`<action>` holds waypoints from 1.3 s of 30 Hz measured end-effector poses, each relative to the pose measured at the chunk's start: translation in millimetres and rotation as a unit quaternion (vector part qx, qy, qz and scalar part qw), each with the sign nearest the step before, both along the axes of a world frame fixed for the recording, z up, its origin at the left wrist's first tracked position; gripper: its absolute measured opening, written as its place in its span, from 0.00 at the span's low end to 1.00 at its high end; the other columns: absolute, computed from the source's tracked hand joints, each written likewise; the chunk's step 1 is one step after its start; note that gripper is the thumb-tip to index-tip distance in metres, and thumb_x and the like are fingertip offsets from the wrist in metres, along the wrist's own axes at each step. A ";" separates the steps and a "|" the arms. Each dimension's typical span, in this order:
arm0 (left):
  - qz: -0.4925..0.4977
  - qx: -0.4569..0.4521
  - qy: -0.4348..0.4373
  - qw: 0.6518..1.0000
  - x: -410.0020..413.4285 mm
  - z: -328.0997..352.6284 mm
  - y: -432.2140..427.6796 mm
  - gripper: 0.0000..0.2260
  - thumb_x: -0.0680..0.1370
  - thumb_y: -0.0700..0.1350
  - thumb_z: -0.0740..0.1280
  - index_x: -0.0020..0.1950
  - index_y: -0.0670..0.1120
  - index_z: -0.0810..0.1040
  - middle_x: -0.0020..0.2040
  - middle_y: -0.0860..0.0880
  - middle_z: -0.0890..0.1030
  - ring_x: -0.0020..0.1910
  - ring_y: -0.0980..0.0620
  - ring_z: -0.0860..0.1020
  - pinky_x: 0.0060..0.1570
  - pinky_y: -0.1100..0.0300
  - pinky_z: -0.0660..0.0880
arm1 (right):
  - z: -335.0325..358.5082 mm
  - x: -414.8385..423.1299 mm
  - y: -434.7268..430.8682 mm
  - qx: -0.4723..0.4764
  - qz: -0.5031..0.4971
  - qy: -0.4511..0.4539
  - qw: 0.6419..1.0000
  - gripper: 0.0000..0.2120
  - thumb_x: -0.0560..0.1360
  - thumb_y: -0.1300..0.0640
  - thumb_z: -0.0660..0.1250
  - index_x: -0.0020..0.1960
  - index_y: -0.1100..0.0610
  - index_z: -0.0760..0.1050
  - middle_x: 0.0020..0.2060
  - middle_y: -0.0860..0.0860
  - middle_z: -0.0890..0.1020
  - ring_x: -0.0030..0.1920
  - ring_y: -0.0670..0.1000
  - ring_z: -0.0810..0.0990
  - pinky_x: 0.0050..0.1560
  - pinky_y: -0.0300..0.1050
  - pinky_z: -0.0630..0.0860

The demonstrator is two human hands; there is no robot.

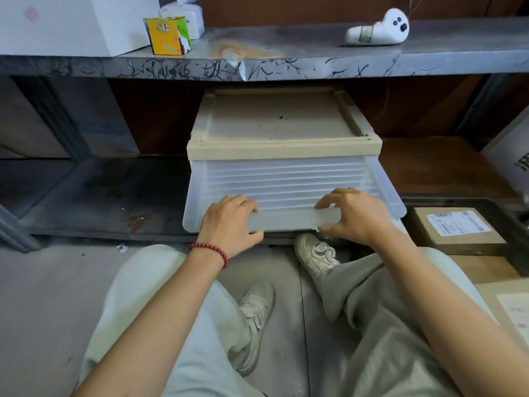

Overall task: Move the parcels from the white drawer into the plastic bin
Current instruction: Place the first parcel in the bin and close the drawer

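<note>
A translucent white drawer (286, 181) with a beige top frame (283, 147) sits on the low metal shelf under the workbench, slid out a little toward me. My left hand (229, 222) grips the left end of the drawer's front handle lip, fingers curled over it. At the lip's right end my right hand (352, 216) holds on with thumb below and fingers on top. No parcel shows inside the drawer; its ribbed front hides the contents. A brown cardboard parcel (455, 230) with a white label lies in a dark bin (515, 262) at the right.
The grey workbench (286, 61) overhangs the drawer, carrying a yellow box (169, 35), a white carton (71, 21) and a white handheld device (378, 28). My knees and shoes fill the floor in front. More cardboard (506, 308) lies at the lower right.
</note>
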State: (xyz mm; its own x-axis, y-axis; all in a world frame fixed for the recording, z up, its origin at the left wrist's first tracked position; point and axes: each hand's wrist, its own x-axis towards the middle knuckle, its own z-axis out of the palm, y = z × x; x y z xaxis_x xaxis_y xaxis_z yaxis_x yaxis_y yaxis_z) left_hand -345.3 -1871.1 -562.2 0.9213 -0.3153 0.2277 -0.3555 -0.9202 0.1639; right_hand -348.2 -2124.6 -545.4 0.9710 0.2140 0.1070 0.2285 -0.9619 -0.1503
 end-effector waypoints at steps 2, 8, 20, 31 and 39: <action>-0.010 0.008 0.003 1.000 -13.7 -9.7 1.2 0.19 0.71 0.56 0.69 0.60 0.51 0.75 0.55 0.54 0.76 0.57 0.52 0.73 0.50 0.59 0.67 | -1.4 -11.7 1.9 -0.019 0.008 0.027 0.999 0.21 0.68 0.42 0.73 0.60 0.43 0.75 0.56 0.41 0.77 0.57 0.47 0.75 0.43 0.42 0.68; 0.016 -0.025 0.017 0.999 -30.9 -30.5 10.3 0.17 0.72 0.53 0.71 0.60 0.52 0.75 0.57 0.56 0.76 0.58 0.53 0.72 0.54 0.59 0.70 | -14.6 -21.3 16.0 -0.043 0.009 0.053 0.998 0.22 0.67 0.42 0.74 0.59 0.44 0.74 0.55 0.41 0.77 0.54 0.47 0.76 0.38 0.41 0.66; 0.023 -0.010 0.055 0.998 -4.3 -75.1 6.0 0.19 0.70 0.46 0.75 0.59 0.50 0.75 0.59 0.53 0.76 0.59 0.50 0.72 0.55 0.55 0.70 | -76.8 -11.3 24.4 -0.064 -0.018 0.002 0.998 0.21 0.72 0.48 0.71 0.63 0.50 0.71 0.58 0.47 0.76 0.58 0.51 0.74 0.52 0.46 0.73; 0.037 0.078 0.112 0.990 44.3 -124.3 -4.3 0.26 0.74 0.50 0.69 0.71 0.50 0.67 0.66 0.51 0.71 0.64 0.49 0.71 0.60 0.54 0.67 | -139.6 30.5 36.0 -0.046 -0.054 0.062 0.996 0.32 0.70 0.41 0.68 0.70 0.52 0.65 0.65 0.49 0.71 0.66 0.52 0.68 0.62 0.48 0.67; 0.051 0.052 0.100 0.992 76.3 -143.7 -7.7 0.23 0.76 0.52 0.67 0.69 0.46 0.68 0.63 0.48 0.73 0.62 0.46 0.71 0.56 0.52 0.69 | -158.9 66.3 40.3 0.000 -0.081 0.054 0.995 0.30 0.74 0.40 0.62 0.72 0.53 0.65 0.66 0.49 0.70 0.68 0.52 0.66 0.62 0.49 0.66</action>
